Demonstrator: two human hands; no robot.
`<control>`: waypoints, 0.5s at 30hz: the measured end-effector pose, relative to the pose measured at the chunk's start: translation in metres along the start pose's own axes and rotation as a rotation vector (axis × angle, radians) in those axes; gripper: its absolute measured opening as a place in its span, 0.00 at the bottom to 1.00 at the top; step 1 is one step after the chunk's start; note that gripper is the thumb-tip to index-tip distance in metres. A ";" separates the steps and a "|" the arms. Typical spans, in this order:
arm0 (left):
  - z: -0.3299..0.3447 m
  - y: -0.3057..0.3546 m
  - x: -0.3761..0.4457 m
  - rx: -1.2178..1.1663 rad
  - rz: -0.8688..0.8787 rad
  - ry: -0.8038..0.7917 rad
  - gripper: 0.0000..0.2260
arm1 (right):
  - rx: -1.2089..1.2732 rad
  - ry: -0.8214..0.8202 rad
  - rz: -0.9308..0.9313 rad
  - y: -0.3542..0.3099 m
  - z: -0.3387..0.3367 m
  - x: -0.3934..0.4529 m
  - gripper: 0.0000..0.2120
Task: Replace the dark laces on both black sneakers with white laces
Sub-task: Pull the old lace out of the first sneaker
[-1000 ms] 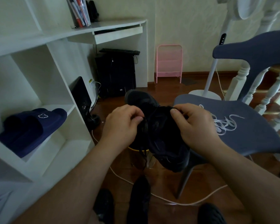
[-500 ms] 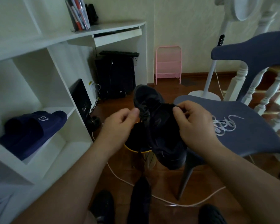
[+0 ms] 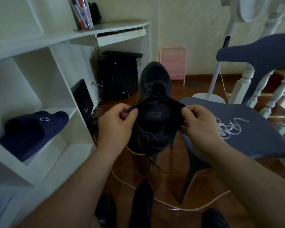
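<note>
I hold one black sneaker (image 3: 155,102) up in front of me, toe pointing away and tongue facing me. My left hand (image 3: 116,124) pinches its left collar edge, where a dark lace (image 3: 150,159) hangs down below the shoe. My right hand (image 3: 198,124) pinches the right collar edge. White laces (image 3: 229,127) lie in a loose heap on the blue chair seat (image 3: 253,137), just right of my right hand. A second black sneaker (image 3: 142,203) lies on the floor below, near my feet.
A white shelf unit (image 3: 44,122) with navy slippers (image 3: 33,129) stands at the left. A white cable (image 3: 171,206) runs across the wooden floor. Behind are a black computer tower (image 3: 118,78), a pink rack (image 3: 173,63) and a white fan stand (image 3: 212,86).
The sneaker has turned from lying sideways to toe pointing away and risen. Both hands have moved apart to its collar edges.
</note>
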State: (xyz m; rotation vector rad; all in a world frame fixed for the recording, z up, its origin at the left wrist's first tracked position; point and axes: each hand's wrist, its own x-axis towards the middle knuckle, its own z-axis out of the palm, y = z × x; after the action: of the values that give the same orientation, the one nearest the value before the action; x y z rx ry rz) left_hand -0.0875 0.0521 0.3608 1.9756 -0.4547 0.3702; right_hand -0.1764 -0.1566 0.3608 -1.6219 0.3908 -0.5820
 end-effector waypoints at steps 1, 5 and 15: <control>0.001 0.000 -0.003 -0.010 0.020 0.000 0.06 | -0.102 -0.051 -0.019 0.001 -0.002 0.001 0.09; 0.001 -0.003 -0.007 0.074 0.105 0.019 0.10 | -0.523 -0.221 -0.108 -0.004 -0.009 -0.003 0.09; 0.013 0.010 -0.021 0.147 0.254 -0.067 0.13 | -0.793 -0.066 -0.578 -0.010 0.005 -0.006 0.10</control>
State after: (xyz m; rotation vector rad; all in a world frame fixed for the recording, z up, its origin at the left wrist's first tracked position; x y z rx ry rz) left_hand -0.1094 0.0393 0.3535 2.0823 -0.7436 0.5102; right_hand -0.1791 -0.1473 0.3698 -2.5463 0.0849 -0.8635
